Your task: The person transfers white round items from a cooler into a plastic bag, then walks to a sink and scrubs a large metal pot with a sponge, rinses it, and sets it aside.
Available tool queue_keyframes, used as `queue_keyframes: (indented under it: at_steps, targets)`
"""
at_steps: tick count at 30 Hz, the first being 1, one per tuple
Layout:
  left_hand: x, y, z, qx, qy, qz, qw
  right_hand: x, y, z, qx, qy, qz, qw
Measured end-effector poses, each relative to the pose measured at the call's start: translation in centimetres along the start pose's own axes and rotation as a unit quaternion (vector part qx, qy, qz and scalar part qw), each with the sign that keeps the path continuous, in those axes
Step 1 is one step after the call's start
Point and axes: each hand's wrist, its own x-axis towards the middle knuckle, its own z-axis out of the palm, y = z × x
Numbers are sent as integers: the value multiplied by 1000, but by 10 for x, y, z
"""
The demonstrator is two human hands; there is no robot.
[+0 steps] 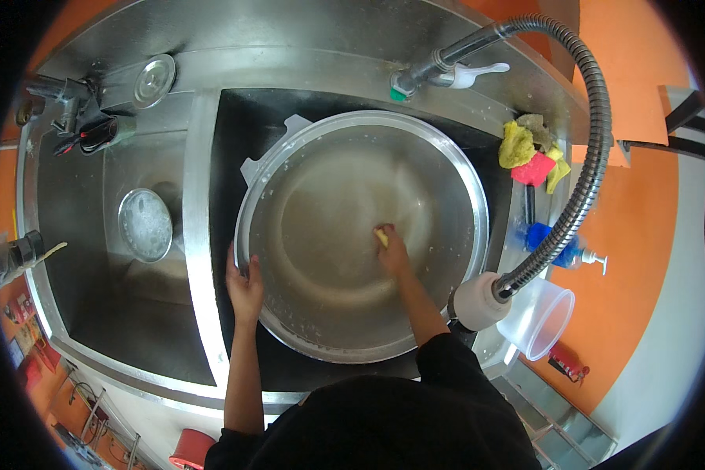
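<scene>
A large round metal pan (329,176) with a broad rim sits tilted in the right basin of a stainless steel sink (202,235). My left hand (245,288) grips the pan's left rim, thumb on the inner side. Inside the pan, right of its centre, my right hand (392,249) holds a small yellow sponge (381,237), mostly covered by the fingers. The pan's inner surface looks wet, with small specks near the wall. One bracket-shaped handle (296,124) shows at its upper left.
A flexible metal spray hose (599,117) arches over the right side, its spray head (480,301) beside the pan rim. Sponges (516,145), a blue soap bottle (549,242) and a clear plastic container (534,317) stand on the right ledge. The left basin holds a soapy round metal dish (145,225).
</scene>
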Motion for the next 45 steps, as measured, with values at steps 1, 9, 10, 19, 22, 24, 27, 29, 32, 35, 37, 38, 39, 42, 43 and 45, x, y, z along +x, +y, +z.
queue_keyframes:
  at_steps: [1,9,10,19,22,24,27,29,32,35,37,38,39,42,43,45]
  targets:
    - [1,2,0,-10,-4,-4,1000,13,3,-9,-24,11,47,999]
    - [5,-6,-3,-4,7,-18,1000,6,-3,-5,65,-53,168,982]
    - [4,-6,-3,16,15,-4,1000,-17,-6,13,-4,-71,87,994]
    - [0,-6,-5,16,6,-53,998,-5,-133,152,21,-152,-61,986]
    - [5,9,3,25,-15,-33,999,58,-93,182,-47,48,-162,984]
    - [2,5,-3,2,11,-33,999,99,-118,161,2,11,-95,995]
    - [3,11,1,10,-16,-66,998,158,-89,110,-70,144,-105,981]
    - [4,19,0,-1,3,-87,996,169,-71,61,-181,149,-118,965]
    - [3,11,2,8,15,-27,999,136,-4,-23,-343,117,-60,930]
    - [2,20,3,-18,25,-23,999,44,49,-51,-453,77,-19,888]
    - [2,22,2,-34,28,-38,998,-18,36,-38,-435,-57,145,887]
    - [2,23,1,-39,21,-36,998,-52,55,-27,-417,-101,155,890]
    - [1,15,-3,-35,40,-46,998,-52,-55,-25,-390,-272,184,860]
    - [-1,21,-1,22,29,-18,999,-107,-68,39,-252,-295,236,891]
    - [-1,23,-1,4,24,-21,999,-109,-65,57,-168,-339,224,898]
    - [0,18,0,-33,21,-29,999,-109,-71,82,1,-390,213,896]
